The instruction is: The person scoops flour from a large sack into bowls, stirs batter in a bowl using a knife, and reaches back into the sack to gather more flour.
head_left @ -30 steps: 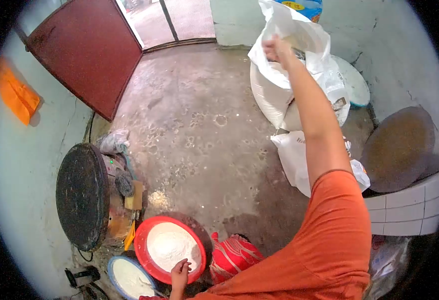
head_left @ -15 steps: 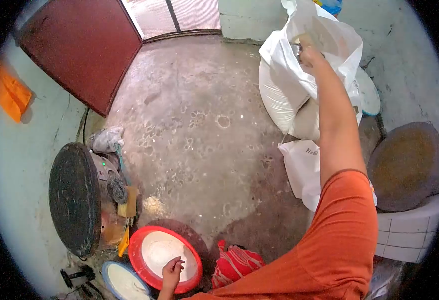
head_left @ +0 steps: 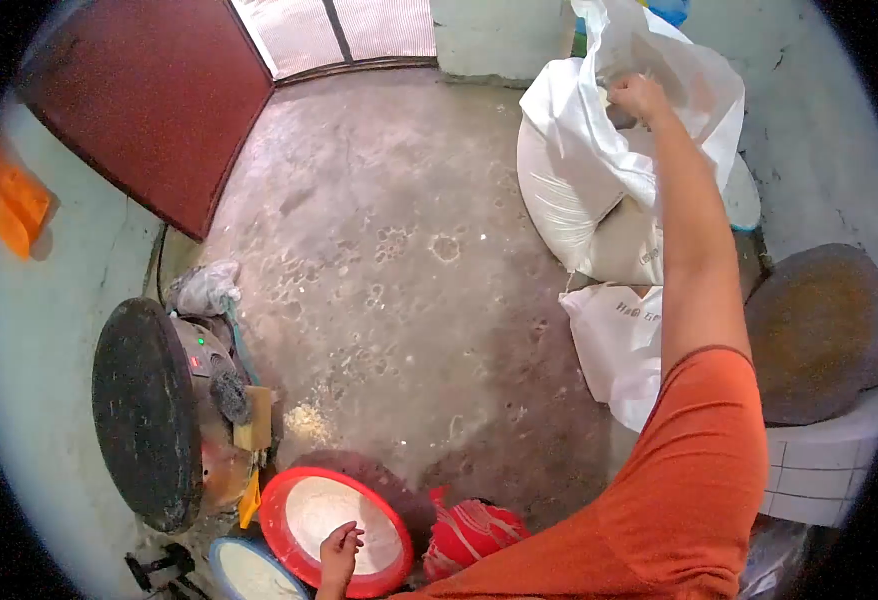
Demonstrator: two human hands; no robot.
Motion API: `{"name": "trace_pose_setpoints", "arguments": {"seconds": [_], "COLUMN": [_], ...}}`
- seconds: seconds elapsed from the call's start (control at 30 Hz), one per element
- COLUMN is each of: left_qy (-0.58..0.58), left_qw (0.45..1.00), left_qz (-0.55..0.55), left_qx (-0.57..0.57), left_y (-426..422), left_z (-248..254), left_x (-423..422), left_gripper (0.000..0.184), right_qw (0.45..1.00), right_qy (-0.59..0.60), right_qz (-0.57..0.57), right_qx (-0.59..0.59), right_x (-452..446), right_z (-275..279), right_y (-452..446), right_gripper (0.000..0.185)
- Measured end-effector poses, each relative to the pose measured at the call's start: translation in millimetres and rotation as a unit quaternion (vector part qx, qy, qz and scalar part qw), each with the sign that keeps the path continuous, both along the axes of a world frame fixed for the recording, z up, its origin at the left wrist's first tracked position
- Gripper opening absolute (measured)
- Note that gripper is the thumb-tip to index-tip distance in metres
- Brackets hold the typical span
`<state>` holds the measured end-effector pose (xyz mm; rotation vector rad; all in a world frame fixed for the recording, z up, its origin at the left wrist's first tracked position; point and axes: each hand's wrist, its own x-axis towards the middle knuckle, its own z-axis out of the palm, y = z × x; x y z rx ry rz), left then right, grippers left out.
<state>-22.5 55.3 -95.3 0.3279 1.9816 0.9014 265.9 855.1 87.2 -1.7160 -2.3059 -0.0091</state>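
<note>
My right hand (head_left: 641, 98) is inside the mouth of a tall white woven sack (head_left: 559, 170), its fingers closed round a small dark object that I cannot make out clearly. The sack's rim stands up around the wrist. Over a red basin (head_left: 277, 530) of whitish powder (head_left: 324, 510) hovers my left hand (head_left: 341, 550). Its fingers are loosely bent and somewhat apart, with nothing seen in them. A blue-rimmed basin (head_left: 249, 572) of pale contents sits against the red one, partly cut off by the frame.
A round black-topped appliance (head_left: 149, 415) stands at left, below a dark red door (head_left: 149, 100). A smaller white bag (head_left: 614, 345) lies below the sack. At right, a round brown board (head_left: 819, 330) rests above white tiles. Red cloth (head_left: 469, 540) lies beside the red basin.
My right hand has shifted slightly right and turned within the sack's mouth; the pale piece seen beside it before is now mostly hidden. My left hand stays over the red basin. The view has tilted slightly.
</note>
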Motion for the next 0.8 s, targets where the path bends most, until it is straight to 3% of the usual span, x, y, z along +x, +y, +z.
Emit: {"name": "trace_pose_setpoints", "arguments": {"seconds": [0.07, 0.17, 0.2, 0.23, 0.33, 0.4, 0.47, 0.53, 0.57, 0.6, 0.67, 0.73, 0.8], "left_qy": [-0.003, -0.011, -0.01, -0.016, -0.015, 0.006, -0.002, -0.003, -0.001, 0.0, 0.003, -0.004, -0.007], "left_qw": [1.0, 0.999, 0.999, 0.999, 1.0, 0.999, 0.999, 0.999, 0.999, 0.999, 0.998, 0.999, 1.0], "left_qz": [-0.002, 0.01, 0.012, 0.02, 0.022, -0.036, -0.041, -0.033, -0.044, -0.046, -0.056, -0.049, -0.022], "left_qx": [0.007, 0.029, 0.028, 0.019, -0.017, 0.013, 0.011, 0.003, 0.004, 0.002, 0.0, 0.002, 0.003], "left_y": [3.3, 5.3, 4.3, 3.3, 8.5, 13.3, 26.6, 36.7, 39.1, 40.8, 42.6, 39.4, 37.8], "left_z": [-0.4, -3.9, -4.2, -5.1, 5.0, 12.5, 18.4, 24.6, 25.2, 25.5, 25.7, 18.7, 15.5], "left_x": [-2.5, -0.7, -0.6, 0.3, 0.3, -0.6, 1.2, 2.9, 1.7, 0.7, -3.9, -7.4, -10.0], "left_gripper": [0.029, 0.03, 0.03, 0.03, 0.031, 0.035, 0.035, 0.035, 0.035, 0.035, 0.034, 0.034, 0.033], "right_qw": [0.999, 0.983, 0.984, 0.977, 0.951, 0.797, 0.788, 0.911, 0.926, 0.926, 0.946, 0.936, 0.966], "right_qy": [0.042, 0.041, 0.043, 0.075, 0.24, 0.524, 0.555, 0.343, 0.207, 0.207, 0.194, 0.207, 0.057], "right_qz": [-0.006, -0.13, -0.128, -0.183, -0.194, -0.225, -0.235, -0.205, -0.225, -0.227, -0.252, -0.272, -0.172], "right_qx": [-0.023, 0.121, 0.12, 0.083, -0.018, -0.199, -0.12, 0.101, 0.222, 0.22, 0.061, 0.078, 0.183], "right_x": [14.4, 20.3, 18.0, 19.2, 38.8, 21.5, 8.8, 7.6, 10.9, 14.7, 18.6, 3.2, -11.9], "right_z": [-13.6, -54.6, -59.3, -67.1, -110.2, -78.8, -71.0, -55.8, -58.1, -54.0, -27.2, -21.9, -27.8], "right_y": [9.6, 26.0, 32.1, 47.9, 109.2, 64.0, 43.3, 18.3, 24.8, 36.5, 35.2, 32.9, 21.8], "right_gripper": [0.043, 0.036, 0.036, 0.034, 0.029, 0.028, 0.028, 0.032, 0.034, 0.034, 0.036, 0.035, 0.036]}}
